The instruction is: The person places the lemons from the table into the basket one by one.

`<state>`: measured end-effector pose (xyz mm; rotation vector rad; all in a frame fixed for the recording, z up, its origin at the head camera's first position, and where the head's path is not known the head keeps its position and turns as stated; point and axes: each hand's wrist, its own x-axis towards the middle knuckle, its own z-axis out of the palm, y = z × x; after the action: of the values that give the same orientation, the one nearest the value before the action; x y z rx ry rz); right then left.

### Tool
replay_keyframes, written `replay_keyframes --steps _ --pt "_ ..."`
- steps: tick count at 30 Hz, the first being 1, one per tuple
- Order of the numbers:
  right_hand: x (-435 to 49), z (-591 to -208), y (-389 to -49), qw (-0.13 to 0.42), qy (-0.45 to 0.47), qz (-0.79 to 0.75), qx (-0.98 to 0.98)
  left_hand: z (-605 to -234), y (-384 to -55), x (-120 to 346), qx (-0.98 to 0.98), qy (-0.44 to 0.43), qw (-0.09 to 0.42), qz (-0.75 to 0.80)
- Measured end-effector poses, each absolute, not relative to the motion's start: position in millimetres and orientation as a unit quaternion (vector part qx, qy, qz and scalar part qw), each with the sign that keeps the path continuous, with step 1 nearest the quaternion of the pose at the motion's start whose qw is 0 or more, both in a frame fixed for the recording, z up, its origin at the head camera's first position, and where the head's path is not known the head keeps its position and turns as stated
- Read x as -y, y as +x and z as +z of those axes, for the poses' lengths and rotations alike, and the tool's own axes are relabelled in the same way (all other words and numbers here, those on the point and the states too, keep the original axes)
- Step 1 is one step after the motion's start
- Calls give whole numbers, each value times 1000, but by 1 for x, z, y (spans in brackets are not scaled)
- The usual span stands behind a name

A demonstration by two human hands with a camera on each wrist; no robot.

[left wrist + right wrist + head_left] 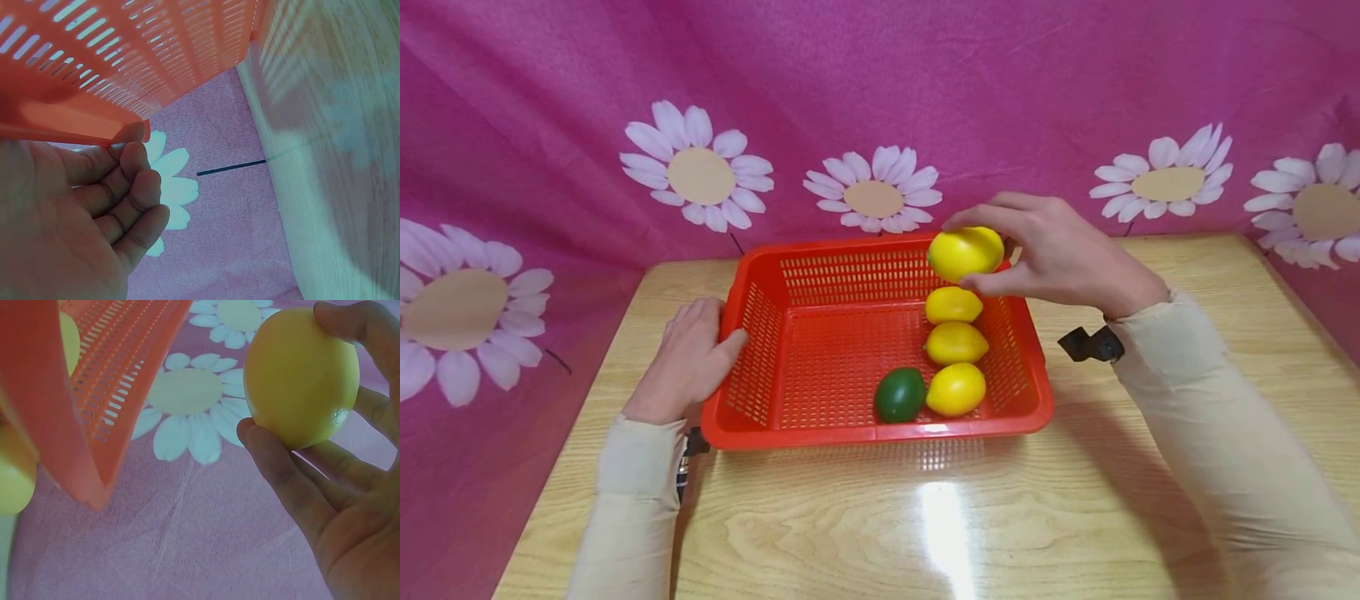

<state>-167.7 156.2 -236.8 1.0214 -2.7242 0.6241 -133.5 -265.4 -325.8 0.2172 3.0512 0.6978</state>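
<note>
Head view: a red basket [835,435] stands on a wooden table [820,517] before a flowered pink cloth [1000,100]. Three lemons [957,343] line its right side, the nearest just beside a green fruit [900,395]. The left hand [688,358] grips the basket's left rim. The right hand [1051,254], covering part of a fourth lemon [962,252], clamps it between thumb and fingertips at the far right corner.

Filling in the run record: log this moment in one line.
left hand: grips red basket at left rim | right hand: holds yellow lemon near far-right corner | in basket: three more lemons, green fruit
</note>
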Motion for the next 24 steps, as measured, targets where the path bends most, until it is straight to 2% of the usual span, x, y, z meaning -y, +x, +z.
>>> replay_keyframes --steps 10,24 --pt "-143 -237 -174 72 356 207 908 -326 -133 265 -972 61 14 226" --pt "-125 -238 -180 39 359 209 909 -327 -135 267 -973 67 -3 221"
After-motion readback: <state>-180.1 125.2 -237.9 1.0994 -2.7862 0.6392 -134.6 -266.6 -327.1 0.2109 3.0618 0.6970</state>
